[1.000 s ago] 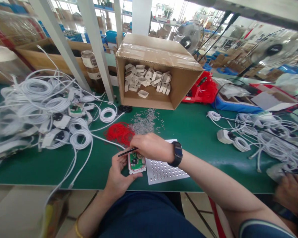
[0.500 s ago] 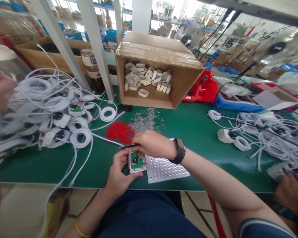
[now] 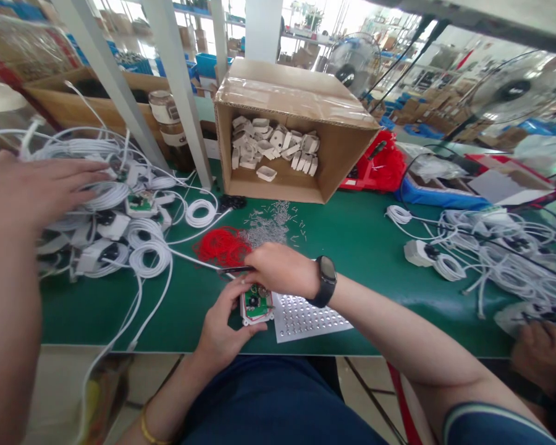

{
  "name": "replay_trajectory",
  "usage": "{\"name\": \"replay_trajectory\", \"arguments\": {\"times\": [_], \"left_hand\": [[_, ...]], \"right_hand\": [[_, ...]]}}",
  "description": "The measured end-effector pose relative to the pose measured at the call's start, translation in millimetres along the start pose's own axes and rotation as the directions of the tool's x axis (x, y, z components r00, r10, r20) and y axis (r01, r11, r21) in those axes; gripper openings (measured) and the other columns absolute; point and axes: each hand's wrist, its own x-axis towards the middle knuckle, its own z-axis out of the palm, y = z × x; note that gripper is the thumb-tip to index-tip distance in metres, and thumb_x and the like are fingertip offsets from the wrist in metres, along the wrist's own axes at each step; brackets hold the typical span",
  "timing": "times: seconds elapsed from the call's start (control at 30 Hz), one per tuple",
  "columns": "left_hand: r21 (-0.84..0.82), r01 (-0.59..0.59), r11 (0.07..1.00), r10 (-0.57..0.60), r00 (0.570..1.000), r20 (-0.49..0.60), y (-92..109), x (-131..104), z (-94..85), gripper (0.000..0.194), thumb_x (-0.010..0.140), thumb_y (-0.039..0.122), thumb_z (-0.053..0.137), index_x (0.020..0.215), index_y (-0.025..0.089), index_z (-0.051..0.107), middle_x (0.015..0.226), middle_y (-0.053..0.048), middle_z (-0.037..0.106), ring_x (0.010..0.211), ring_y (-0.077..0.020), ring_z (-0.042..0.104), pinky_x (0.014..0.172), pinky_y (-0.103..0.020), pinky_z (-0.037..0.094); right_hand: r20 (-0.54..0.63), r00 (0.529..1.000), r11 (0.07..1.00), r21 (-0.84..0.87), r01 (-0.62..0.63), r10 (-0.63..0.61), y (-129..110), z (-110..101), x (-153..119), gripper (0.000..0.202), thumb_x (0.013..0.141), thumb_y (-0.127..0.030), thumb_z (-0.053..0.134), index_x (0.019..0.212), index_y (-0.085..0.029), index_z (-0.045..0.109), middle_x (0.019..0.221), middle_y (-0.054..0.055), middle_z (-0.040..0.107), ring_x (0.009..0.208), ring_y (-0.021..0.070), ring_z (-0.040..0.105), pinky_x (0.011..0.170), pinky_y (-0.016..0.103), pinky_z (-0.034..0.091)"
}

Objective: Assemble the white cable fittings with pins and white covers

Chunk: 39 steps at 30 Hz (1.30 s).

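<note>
A small white housing with a green circuit board [image 3: 258,303] inside is gripped by my left hand [image 3: 222,321], thumb along its lower edge and fingers at its upper left. My right hand [image 3: 282,269], with a black watch on its wrist, is closed around a thin dark tool [image 3: 235,270] above the housing's top edge. The fingertips of the right hand partly hide that edge. A white cable [image 3: 192,258] runs toward the housing from the left. Beneath and right of my right wrist lies a white sheet of shiny round dots [image 3: 306,318].
Red rings [image 3: 222,246] and loose screws [image 3: 269,225] lie ahead, before a cardboard box [image 3: 296,102] of white housings. Coiled white cables [image 3: 148,256] fill the left. Another person's hand [image 3: 41,185] reaches over them; another person's hand [image 3: 544,355] is at right.
The other person's hand at left has reached in over the coiled cables. My right hand and the dark tool have shifted slightly left; my left hand stays on the housing.
</note>
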Motion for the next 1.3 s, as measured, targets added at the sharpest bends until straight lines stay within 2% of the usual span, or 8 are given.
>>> {"name": "replay_trajectory", "arguments": {"times": [0.17,0.3,0.43,0.53,0.73,0.9,1.07,1.3], "left_hand": [[-0.032,-0.007,0.999,0.007,1.0,0.022,0.2,-1.5,-4.0,0.065,0.066,0.025,0.077,0.122,0.024,0.046,0.133,-0.013,0.046,0.121,-0.0296,0.048,0.095,-0.041,0.048],[-0.09,-0.021,0.996,0.024,0.999,0.036,1.3,-4.9,-6.6,0.062,0.067,0.02,0.076,0.121,0.023,0.045,0.132,-0.015,0.046,0.122,-0.0296,0.047,0.094,-0.041,0.049],[-0.119,-0.06,0.991,0.069,0.995,0.073,1.8,-5.9,-7.7,0.061,0.068,0.016,0.074,0.12,0.025,0.043,0.132,-0.014,0.045,0.124,-0.0292,0.045,0.093,-0.042,0.049],[-0.091,-0.116,0.989,0.125,0.987,0.105,-0.8,-5.2,-7.1,0.062,0.068,0.014,0.074,0.12,0.026,0.042,0.132,-0.014,0.046,0.124,-0.0294,0.044,0.091,-0.042,0.05],[-0.07,-0.112,0.991,0.115,0.993,0.028,-4.0,-9.6,1.8,0.063,0.071,0.018,0.072,0.125,0.025,0.039,0.136,-0.014,0.044,0.126,-0.0289,0.042,0.098,-0.045,0.044],[-0.064,0.12,0.991,-0.117,0.992,0.053,8.1,-0.9,1.6,0.048,0.088,0.036,0.047,0.132,0.02,0.039,0.135,-0.012,0.048,0.124,-0.0249,0.046,0.104,-0.043,0.038],[-0.086,0.312,0.946,-0.317,0.947,-0.052,8.8,14.5,2.1,0.023,0.082,0.037,0.057,0.09,0.017,0.064,0.103,-0.008,0.069,0.104,-0.0239,0.062,0.094,-0.039,0.048],[-0.174,0.343,0.923,-0.366,0.922,-0.126,-1.1,8.9,12.9,0.02,0.08,0.034,0.059,0.085,0.015,0.064,0.099,-0.01,0.07,0.103,-0.0241,0.062,0.095,-0.041,0.047]], "right_hand": [[0.073,0.997,0.999,0.042,-0.009,0.006,5.0,-5.7,-2.0,0.007,0.079,-0.019,0.06,0.078,-0.015,0.065,0.075,0.006,0.065,0.061,0.0128,0.053,0.049,0.025,0.021],[0.114,0.993,0.963,0.269,0.002,-0.034,16.8,1.6,-12.2,0.008,0.081,-0.017,0.058,0.076,-0.014,0.062,0.072,0.003,0.063,0.061,0.0102,0.051,0.052,0.022,0.028],[0.273,0.962,0.72,0.663,-0.205,0.023,24.5,26.1,-31.1,0.018,0.089,-0.028,0.044,0.084,-0.015,0.056,0.066,-0.002,0.058,0.047,0.0059,0.043,0.047,0.019,0.033],[0.324,0.936,0.538,0.768,-0.347,0.14,22.5,45.1,-43.5,0.03,0.092,-0.041,0.038,0.082,-0.016,0.052,0.058,-0.005,0.05,0.038,0.0048,0.036,0.039,0.018,0.029],[0.057,0.959,0.55,0.809,-0.207,0.278,6.8,77.0,-51.1,0.032,0.095,-0.039,0.032,0.078,-0.017,0.048,0.052,-0.006,0.043,0.048,0.0088,0.042,0.049,0.02,0.033],[-0.141,0.862,0.598,0.774,-0.211,0.486,-5.9,104.0,-50.1,0.028,0.096,-0.034,0.032,0.086,-0.017,0.051,0.076,0.004,0.059,0.071,0.0157,0.054,0.065,0.026,0.039],[-0.121,0.837,0.581,0.772,-0.259,0.533,-12.6,119.6,-49.2,0.024,0.095,-0.032,0.034,0.094,-0.017,0.053,0.085,0.007,0.064,0.077,0.0175,0.058,0.068,0.026,0.039],[-0.018,0.885,0.59,0.751,-0.295,0.465,-6.0,123.0,-56.5,0.03,0.095,-0.036,0.035,0.09,-0.015,0.056,0.088,0.008,0.065,0.078,0.0175,0.057,0.068,0.027,0.039]]}}
